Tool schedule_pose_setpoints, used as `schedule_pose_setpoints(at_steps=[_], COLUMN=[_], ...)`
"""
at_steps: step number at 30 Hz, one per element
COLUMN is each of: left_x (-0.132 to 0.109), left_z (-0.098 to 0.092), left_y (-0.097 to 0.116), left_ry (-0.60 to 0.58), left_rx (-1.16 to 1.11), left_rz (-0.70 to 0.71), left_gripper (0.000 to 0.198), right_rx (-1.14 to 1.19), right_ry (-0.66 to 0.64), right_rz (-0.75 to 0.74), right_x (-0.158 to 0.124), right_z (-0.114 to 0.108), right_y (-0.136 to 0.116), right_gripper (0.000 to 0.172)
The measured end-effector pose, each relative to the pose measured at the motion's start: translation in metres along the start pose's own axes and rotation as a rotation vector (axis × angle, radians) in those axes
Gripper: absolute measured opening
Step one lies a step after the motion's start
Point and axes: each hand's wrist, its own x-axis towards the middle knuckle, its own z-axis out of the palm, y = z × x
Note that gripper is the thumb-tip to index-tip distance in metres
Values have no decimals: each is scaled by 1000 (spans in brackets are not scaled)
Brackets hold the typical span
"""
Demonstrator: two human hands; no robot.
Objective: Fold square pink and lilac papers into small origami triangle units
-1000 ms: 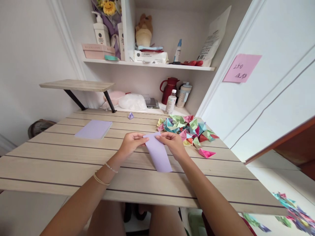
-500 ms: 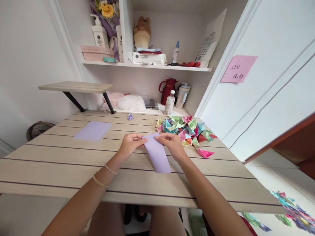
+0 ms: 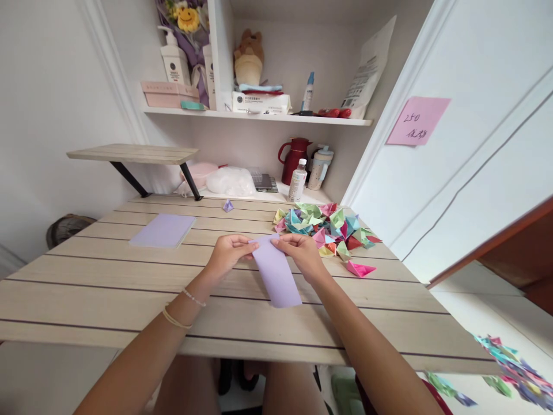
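A folded strip of lilac paper lies lengthwise on the wooden table, its far end lifted between both hands. My left hand pinches the far left corner with thumb and fingers. My right hand pinches the far right corner the same way. A stack of lilac paper sheets rests to the left, apart from the hands. A heap of folded paper pieces in several colours lies just beyond my right hand.
A single pink folded piece and a small lilac one lie loose on the table. Behind stand a red jug, a bottle and a cup. More folded pieces lie on the floor at the right.
The hands and the lilac strip have hardly moved; the near end of the strip shifted very slightly. The view dropped a little.
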Motion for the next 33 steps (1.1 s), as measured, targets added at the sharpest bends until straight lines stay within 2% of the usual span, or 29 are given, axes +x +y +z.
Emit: schedule_pose_setpoints(at_steps=[11,14,19,22,25,28,31,33], left_x=[3,2,-3,-4,-4,-1,2,5], left_z=[-4,-8,-14,-14,-12,-11,-10,-10], left_y=[-2,-1,-1,-5,-6,-4,-2,-3], left_ry=[-29,-158,-502,-556,-479,-312,-110,4], left_rx=[17,69,269,316,280,157,12,-84], left_rz=[-71,-133,-245,-259,-220,-138,-48,12], left_gripper=[25,26,27,25,24,24,25,26], right_rx=[-61,-144,-309,-343,-270,9,280,384], right_ry=[-20,-67,-236,-277,-190,-11,150,206], right_rz=[-10,7,77,92,121,148,82,6], right_x=[1,2,0,-1,3,10,17,19], right_z=[-2,-7,-14,-15,-16,-23,-32,-32], right_y=[0,-2,-4,-3,-4,-5,-3,0], right_gripper=[25,24,25,26,29,43,57,61])
